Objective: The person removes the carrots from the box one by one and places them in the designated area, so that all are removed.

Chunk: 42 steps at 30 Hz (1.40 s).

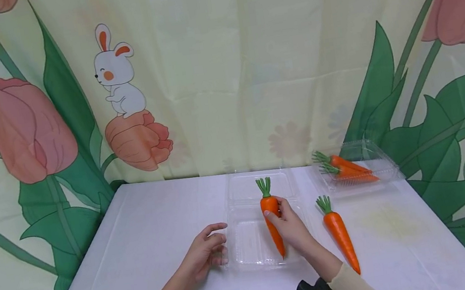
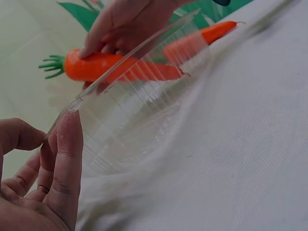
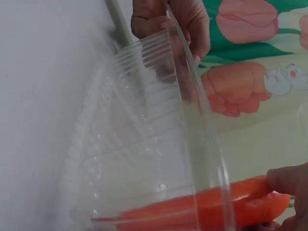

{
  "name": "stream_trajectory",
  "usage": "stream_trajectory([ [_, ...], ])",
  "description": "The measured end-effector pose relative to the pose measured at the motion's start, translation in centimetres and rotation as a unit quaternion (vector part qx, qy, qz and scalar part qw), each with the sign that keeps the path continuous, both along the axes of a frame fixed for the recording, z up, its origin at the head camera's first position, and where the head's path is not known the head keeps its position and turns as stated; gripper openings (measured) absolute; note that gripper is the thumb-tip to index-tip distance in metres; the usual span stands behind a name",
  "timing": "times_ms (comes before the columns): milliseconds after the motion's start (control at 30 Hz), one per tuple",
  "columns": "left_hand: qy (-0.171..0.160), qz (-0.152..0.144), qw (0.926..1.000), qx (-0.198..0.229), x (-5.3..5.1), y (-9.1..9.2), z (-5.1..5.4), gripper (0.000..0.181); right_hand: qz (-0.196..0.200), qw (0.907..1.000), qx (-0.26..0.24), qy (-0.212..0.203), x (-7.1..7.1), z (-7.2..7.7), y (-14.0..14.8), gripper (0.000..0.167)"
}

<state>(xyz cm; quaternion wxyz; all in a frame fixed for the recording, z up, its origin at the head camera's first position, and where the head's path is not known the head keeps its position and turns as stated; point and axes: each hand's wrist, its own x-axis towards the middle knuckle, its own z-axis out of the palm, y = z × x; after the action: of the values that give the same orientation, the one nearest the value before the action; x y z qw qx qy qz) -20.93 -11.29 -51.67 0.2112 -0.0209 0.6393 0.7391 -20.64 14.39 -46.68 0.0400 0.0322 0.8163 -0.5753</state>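
Observation:
In the head view an open clear plastic container lies on the white table. My right hand grips an orange carrot with a green top over the container's right part, its tip toward me. At the container's left side, my left hand pinches the rim between thumb and finger, as the left wrist view shows for the hand and the container. The right wrist view has the carrot beyond the clear wall, held in the right hand.
Another carrot lies on the table to the right of my right hand. A clear container with carrots inside stands at the back right. Behind the table hangs a curtain printed with tulips and a rabbit.

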Motion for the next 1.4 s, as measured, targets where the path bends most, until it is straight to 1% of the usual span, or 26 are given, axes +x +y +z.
stream_trajectory([
  [133,0.001,0.001,1.0000,-0.001,0.0,0.1,0.0,0.045,0.001,1.0000,0.006,-0.004,0.1,0.5,1.0,0.058],
  [300,-0.001,0.005,1.0000,-0.004,0.1,0.1,-0.1,0.045,-0.004,0.9999,0.001,-0.013,0.1,0.8,2.1,0.061],
  [400,-0.002,0.005,1.0000,-0.007,0.0,0.1,-0.1,0.045,-0.012,0.9997,-0.011,-0.019,0.0,1.0,2.7,0.061],
  [700,-0.001,0.002,1.0000,-0.004,0.0,0.2,-0.1,0.044,-0.024,0.9982,-0.054,-0.015,0.1,1.3,3.6,0.060],
  [933,-0.001,0.003,1.0000,-0.001,0.1,0.2,-0.2,0.044,-0.016,0.9971,-0.073,-0.016,0.0,1.8,4.3,0.060],
  [1167,-0.002,0.004,1.0000,-0.001,0.1,0.1,-0.1,0.044,0.002,0.9973,-0.071,-0.021,0.1,2.1,5.1,0.061],
  [1400,0.000,0.004,1.0000,-0.003,0.2,0.1,-0.2,0.043,0.007,0.9980,-0.059,-0.023,0.6,2.1,6.1,0.065],
])
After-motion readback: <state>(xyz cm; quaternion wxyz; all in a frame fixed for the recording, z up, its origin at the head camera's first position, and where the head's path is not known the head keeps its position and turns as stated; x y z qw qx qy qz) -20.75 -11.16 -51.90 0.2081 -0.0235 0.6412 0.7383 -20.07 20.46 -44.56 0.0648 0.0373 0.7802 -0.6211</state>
